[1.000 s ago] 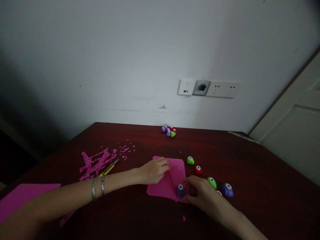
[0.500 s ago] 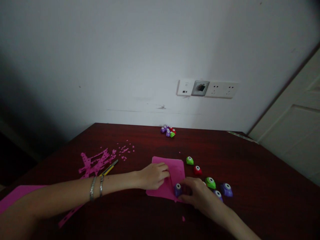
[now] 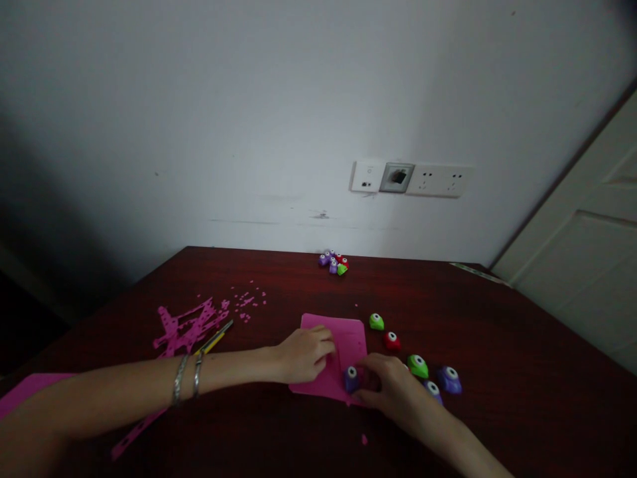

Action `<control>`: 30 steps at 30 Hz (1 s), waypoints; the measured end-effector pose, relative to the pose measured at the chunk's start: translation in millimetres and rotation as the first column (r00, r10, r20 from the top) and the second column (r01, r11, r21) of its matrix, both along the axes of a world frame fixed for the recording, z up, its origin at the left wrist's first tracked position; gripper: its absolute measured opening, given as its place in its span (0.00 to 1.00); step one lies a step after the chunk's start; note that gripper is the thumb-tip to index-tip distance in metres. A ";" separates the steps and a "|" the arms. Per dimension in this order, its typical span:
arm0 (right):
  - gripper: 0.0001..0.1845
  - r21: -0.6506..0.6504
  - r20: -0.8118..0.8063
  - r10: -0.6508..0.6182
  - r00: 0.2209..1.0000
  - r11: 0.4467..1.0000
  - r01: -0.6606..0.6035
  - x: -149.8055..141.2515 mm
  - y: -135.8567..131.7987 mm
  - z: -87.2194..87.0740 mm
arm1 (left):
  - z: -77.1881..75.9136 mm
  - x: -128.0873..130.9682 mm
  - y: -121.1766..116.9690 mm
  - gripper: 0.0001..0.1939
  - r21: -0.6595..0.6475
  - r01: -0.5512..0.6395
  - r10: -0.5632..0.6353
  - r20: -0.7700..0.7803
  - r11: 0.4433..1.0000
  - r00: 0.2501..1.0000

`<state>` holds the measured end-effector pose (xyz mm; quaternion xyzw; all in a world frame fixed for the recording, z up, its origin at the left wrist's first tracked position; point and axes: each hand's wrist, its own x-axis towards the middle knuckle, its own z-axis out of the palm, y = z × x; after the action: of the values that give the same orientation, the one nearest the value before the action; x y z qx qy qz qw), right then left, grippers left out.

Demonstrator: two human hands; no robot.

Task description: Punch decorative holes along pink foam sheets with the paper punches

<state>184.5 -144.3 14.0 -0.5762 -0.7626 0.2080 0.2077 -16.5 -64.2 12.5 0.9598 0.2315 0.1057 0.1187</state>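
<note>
A pink sheet of paper (image 3: pixel 352 332) with rounded corners lies on the dark red table in front of me. My left hand (image 3: pixel 307 352) rests over its middle, fingers curled down and pressed together on the paper; their tips are partly hidden. At the sheet's lower right sits a small purple craft punch (image 3: pixel 351 379) with a round white top. My right hand (image 3: pixel 393 385) has its thumb and fingers bent around the right side of this punch. Just beyond that hand stand a green punch (image 3: pixel 417 366), a red punch (image 3: pixel 392 341) and a purple punch (image 3: pixel 450 380).
Punched pink paper scraps (image 3: pixel 192 326) lie at the left, with tiny cut-outs (image 3: pixel 247 300) beside them. A yellow utility knife (image 3: pixel 215 337) is near my left forearm. Several small punches (image 3: pixel 333 261) cluster by the wall. Another pink sheet (image 3: pixel 34 388) shows at the left edge.
The whole view has shifted slightly. Both hands keep nearly the same places on the paper and at the purple craft punch.
</note>
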 end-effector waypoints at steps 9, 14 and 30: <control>0.14 -0.169 -0.072 -0.010 0.997 0.986 -0.002 12.8 4.2 10.6 | 5.0 3.8 8.1 0.16 -0.021 0.014 -0.013 0.052 1.000 0.999; 0.09 -0.176 0.003 0.025 1.000 0.984 -0.025 7.4 3.8 11.1 | -0.7 0.0 11.6 0.24 0.045 0.248 -0.239 -0.160 0.968 0.958; 0.08 -0.184 0.003 0.059 0.998 0.981 -0.058 3.9 5.9 3.4 | -8.7 0.4 15.8 0.25 -0.036 0.286 -0.288 -0.172 0.958 0.942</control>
<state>188.4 -138.4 17.4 -0.5711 -0.7577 0.2810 0.1442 -16.1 -48.3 3.7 0.9881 0.0995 0.0013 0.1173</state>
